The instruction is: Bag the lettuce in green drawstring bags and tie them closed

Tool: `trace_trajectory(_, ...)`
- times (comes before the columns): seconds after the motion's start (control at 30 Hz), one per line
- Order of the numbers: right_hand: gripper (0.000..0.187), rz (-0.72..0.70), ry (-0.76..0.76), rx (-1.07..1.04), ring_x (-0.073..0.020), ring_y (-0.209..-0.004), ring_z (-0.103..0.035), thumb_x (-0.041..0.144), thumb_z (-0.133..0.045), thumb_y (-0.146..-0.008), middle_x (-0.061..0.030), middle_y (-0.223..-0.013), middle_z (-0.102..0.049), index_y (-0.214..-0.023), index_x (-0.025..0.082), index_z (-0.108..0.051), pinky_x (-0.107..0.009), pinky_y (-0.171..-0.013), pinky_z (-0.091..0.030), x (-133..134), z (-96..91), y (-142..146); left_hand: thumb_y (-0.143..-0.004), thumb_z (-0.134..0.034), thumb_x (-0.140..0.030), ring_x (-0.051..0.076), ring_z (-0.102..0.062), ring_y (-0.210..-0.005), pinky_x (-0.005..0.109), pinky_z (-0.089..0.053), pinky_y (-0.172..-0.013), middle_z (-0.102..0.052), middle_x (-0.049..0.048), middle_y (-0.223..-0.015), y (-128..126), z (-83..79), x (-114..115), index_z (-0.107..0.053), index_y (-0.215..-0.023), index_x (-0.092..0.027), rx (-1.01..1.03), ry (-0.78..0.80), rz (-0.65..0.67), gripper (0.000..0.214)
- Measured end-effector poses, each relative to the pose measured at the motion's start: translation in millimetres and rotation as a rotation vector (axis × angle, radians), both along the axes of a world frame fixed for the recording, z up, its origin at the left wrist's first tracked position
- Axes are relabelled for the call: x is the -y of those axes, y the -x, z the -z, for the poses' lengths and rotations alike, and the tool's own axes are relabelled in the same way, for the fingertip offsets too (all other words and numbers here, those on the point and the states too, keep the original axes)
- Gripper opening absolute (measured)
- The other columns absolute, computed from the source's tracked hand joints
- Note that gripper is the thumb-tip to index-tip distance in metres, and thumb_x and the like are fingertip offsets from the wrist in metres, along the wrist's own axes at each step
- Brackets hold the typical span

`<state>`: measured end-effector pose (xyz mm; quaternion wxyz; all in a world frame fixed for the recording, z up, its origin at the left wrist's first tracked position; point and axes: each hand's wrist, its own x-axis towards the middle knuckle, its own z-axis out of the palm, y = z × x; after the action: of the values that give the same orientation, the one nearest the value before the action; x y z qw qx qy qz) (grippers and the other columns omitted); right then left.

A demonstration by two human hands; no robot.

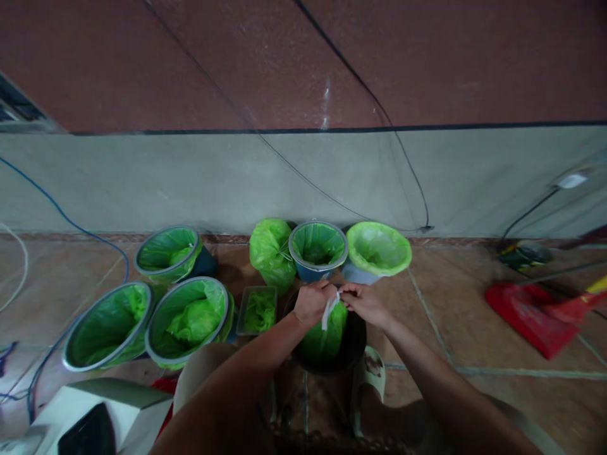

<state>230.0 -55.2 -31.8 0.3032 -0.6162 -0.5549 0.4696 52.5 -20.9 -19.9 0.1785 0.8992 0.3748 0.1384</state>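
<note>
A bulging green plastic bag (325,338) sits inside a dark round bucket (358,344) between my feet. At the top of the bag, a white strip (328,311) runs between my hands, one end hanging down over the green plastic. My left hand (313,302) is closed at the strip, its fingertips partly hidden. From the other side my right hand (366,303) pinches the strip close to the bag's neck. A clear plastic box (243,316) with crumpled green bags (260,311) in it stands left of the bucket.
By the wall are a tied green bag (271,249) and bag-lined buckets (317,272) (365,273). More lined buckets (203,253) stand to the left. A red dustpan (526,316) lies right; a white box (109,404) with a dark phone-like object (90,433) is lower left. Cables (61,212) cross the left floor.
</note>
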Motion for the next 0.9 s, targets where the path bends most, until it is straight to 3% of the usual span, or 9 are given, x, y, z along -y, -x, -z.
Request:
trace_trajectory(0.1, 0.02, -0.019, -0.192, 0.376, -0.0174, -0.08, -0.063, 0.024, -0.049, -0.085, -0.0067, -0.09, -0.069, -0.087, 0.018, -0.068, -0.029, -0.076, -0.046, -1.7, -4.0, -2.0, -0.096, -0.044, -0.036, 0.017, -0.058, -0.076, 0.026, -0.042, -0.07, -0.062, 0.0062, -0.082, 2.0, 3.9, -3.1, -0.065, -0.079, -0.02, 0.07, 0.139, -0.054, 0.031)
trace_trajectory(0.2, 0.022, -0.056, -0.163, 0.737, -0.0193, -0.083, -0.064, 0.019, -0.047, -0.088, -0.0119, -0.096, -0.069, -0.089, 0.016, -0.068, -0.03, -0.078, -0.045, 0.3, -6.5, -7.9, -0.086, -0.055, -0.029, 0.018, -0.058, -0.076, 0.026, -0.043, -0.073, -0.064, 0.0051, -0.077, 7.3, 14.2, -5.9, -0.065, -0.073, -0.021, 0.137, 0.248, -0.139, 0.018)
trace_trajectory(0.27, 0.022, -0.071, -0.106, 0.852, -0.0198, -0.083, -0.064, 0.018, -0.047, -0.088, -0.0138, -0.096, -0.069, -0.088, 0.015, -0.069, -0.03, -0.078, -0.044, 1.6, -4.9, -13.6, -0.079, -0.06, -0.023, 0.018, -0.057, -0.075, 0.026, -0.043, -0.074, -0.064, 0.0036, -0.072, 10.5, 22.4, -7.9, -0.065, -0.069, -0.021, 0.174, 0.306, -0.23, 0.011)
trace_trajectory(0.33, 0.022, -0.069, -0.088, 0.794, -0.019, -0.082, -0.063, 0.018, -0.048, -0.087, -0.0119, -0.093, -0.07, -0.087, 0.016, -0.069, -0.029, -0.077, -0.044, 1.6, -0.8, -18.4, -0.076, -0.062, -0.022, 0.016, -0.055, -0.069, 0.026, -0.043, -0.071, -0.061, 0.0014, -0.064, 10.7, 28.9, -10.0, -0.062, -0.062, -0.021, 0.209, 0.386, -0.299, 0.013)
trace_trajectory(0.47, 0.02, 0.025, -0.095, 0.351, -0.017, -0.074, -0.061, 0.025, -0.048, -0.082, -0.0043, -0.079, -0.068, -0.081, 0.019, -0.067, -0.028, -0.071, -0.044, -1.4, 8.9, -16.2, -0.077, -0.062, -0.027, 0.011, -0.048, -0.053, 0.023, -0.04, -0.055, -0.052, -0.0028, -0.05, -0.2, 31.8, -13.7, -0.057, -0.055, -0.019, 0.373, 0.74, -0.385, 0.024)
trace_trajectory(0.63, 0.022, 0.194, 0.01, -0.158, -0.0135, -0.062, -0.055, 0.04, -0.053, -0.076, 0.0006, -0.068, -0.059, -0.076, 0.019, -0.059, -0.026, -0.061, -0.044, -0.8, 6.6, -1.3, -0.076, -0.067, -0.035, 0.008, -0.047, -0.045, 0.021, -0.034, -0.044, -0.057, -0.002, -0.054, -11.8, 23.9, -14.5, -0.065, -0.069, -0.014, 0.749, 1.158, -0.482, 0.022)
trace_trajectory(0.8, 0.022, 0.098, 0.137, -0.149, -0.0097, -0.053, -0.047, 0.039, -0.063, -0.068, 0.004, -0.059, -0.05, -0.074, 0.018, -0.062, -0.022, -0.052, -0.039, 1.6, -13.7, -1.3, -0.074, -0.07, -0.051, 0.006, -0.049, -0.045, 0.02, -0.035, -0.044, -0.064, 0.0017, -0.063, -8.8, 18.9, -11.9, -0.056, -0.064, -0.014, 0.898, 1.267, -0.515, 0.041)
trace_trajectory(0.9, 0.02, 0.002, 0.144, -0.167, -0.0086, -0.053, -0.045, 0.035, -0.064, -0.068, 0.0037, -0.059, -0.052, -0.075, 0.016, -0.064, -0.021, -0.05, -0.036, 2.6, -19.6, -2.3, -0.067, -0.075, -0.045, 0.007, -0.053, -0.051, 0.021, -0.039, -0.05, -0.06, -0.0013, -0.061, -6.0, 16.6, -12.1, -0.061, -0.07, -0.014, 0.844, 1.26, -0.382, 0.034)
